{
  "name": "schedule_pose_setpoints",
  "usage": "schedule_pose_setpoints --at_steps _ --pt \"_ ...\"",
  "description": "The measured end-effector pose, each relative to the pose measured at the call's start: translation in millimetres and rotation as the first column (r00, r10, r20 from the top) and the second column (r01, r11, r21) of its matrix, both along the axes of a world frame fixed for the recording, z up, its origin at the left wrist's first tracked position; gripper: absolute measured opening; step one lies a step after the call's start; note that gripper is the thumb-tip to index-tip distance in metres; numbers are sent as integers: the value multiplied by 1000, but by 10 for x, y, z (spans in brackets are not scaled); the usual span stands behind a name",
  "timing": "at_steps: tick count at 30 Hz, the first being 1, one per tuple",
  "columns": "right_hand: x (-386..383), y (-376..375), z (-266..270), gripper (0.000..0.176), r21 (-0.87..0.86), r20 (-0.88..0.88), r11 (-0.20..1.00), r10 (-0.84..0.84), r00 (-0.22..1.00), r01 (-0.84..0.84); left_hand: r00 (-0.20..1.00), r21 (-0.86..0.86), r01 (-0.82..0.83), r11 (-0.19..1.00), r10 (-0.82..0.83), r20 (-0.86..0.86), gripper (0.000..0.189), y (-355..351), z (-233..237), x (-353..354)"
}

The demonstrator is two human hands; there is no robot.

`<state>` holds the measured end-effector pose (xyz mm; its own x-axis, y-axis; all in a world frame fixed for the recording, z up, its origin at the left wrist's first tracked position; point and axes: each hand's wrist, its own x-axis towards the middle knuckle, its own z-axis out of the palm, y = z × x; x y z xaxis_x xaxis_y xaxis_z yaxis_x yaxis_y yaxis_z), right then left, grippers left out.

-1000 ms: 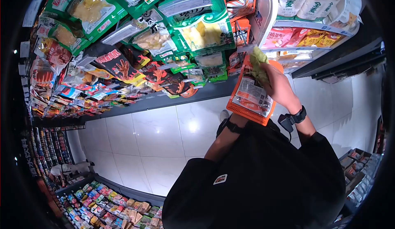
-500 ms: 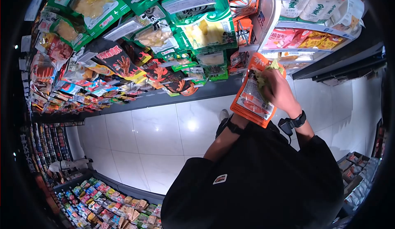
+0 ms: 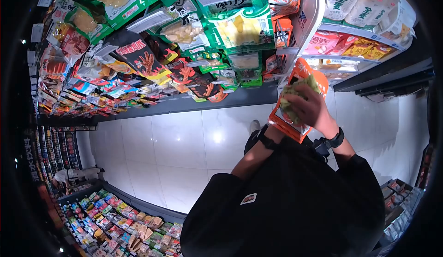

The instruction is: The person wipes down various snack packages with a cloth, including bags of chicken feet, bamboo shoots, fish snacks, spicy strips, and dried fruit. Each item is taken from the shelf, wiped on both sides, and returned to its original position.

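An orange snack packet [image 3: 291, 128] with a printed white label is held tilted in front of my body. My left hand [image 3: 276, 134] supports it from behind; the fingers are hidden by the packet. My right hand [image 3: 314, 110] is closed on a crumpled green cloth [image 3: 295, 92] and presses it against the packet's face, covering most of the label. Both wrists wear dark bands.
Hanging snack bags [image 3: 244, 28] fill the rack ahead and to the left. A lit white shelf [image 3: 355, 33] with bread packs stands at the right. Behind on the left is a low bin of small packets [image 3: 115, 224]. Another person [image 3: 74, 176] is at the far left.
My right hand and the green cloth have moved down and left across the packet, hiding more of its label. The view has shifted slightly, and the cloth is more bunched.
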<state>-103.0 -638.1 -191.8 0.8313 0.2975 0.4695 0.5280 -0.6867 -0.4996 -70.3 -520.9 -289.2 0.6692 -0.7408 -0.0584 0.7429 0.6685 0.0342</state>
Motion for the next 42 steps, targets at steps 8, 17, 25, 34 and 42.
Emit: schedule_pose_setpoints --at_steps 8,17,25,34,42 --pt "-196 41 -105 40 74 -31 997 -27 999 29 998 -76 44 996 -47 -42 58 141 22 40" --pt "-122 -55 -86 39 -14 -31 991 -135 990 135 998 -97 5 995 -12 -69 57 138 29 -6" --pt "86 170 -120 38 -248 98 965 -58 993 81 999 -73 6 997 -10 -52 58 147 3 -54" --pt "-176 159 -38 39 -275 -40 940 198 979 -201 999 -62 -8 998 6 -36 59 216 -15 -71" --pt "210 -99 -29 45 -143 -168 962 -257 952 234 999 -55 -24 998 23 -31 60 248 -31 -78"
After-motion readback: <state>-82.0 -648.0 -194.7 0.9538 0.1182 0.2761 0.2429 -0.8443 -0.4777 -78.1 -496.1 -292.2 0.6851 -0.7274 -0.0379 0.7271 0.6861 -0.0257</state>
